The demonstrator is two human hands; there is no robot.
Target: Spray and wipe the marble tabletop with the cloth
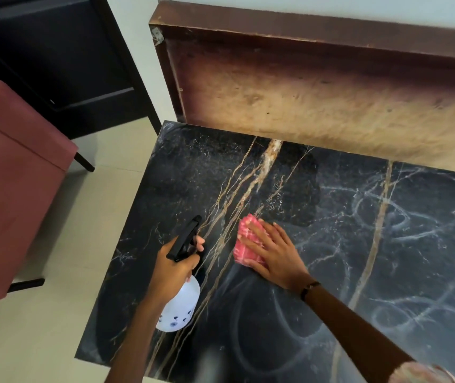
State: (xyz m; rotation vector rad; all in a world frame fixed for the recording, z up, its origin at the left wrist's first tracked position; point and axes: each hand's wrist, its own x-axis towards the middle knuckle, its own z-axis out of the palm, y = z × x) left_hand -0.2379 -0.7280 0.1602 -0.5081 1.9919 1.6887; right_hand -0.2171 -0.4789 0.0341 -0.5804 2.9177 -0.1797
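The black marble tabletop [359, 230] with gold and white veins fills the middle and right of the head view. My left hand [172, 268] grips a spray bottle [179, 308] with a white body and black trigger head, its nozzle aimed toward the table's far side. My right hand [273, 254] lies flat, fingers spread, pressing a pink checked cloth [245, 241] onto the marble near the table's middle. Pale swirling wipe marks cover the right and near parts of the top; the far left part looks dark and speckled.
A brown wooden board [317, 87] leans against the wall behind the table. A pink upholstered chair [13, 189] stands to the left on the light tiled floor [55, 327]. Dark furniture [55, 59] is at the back left.
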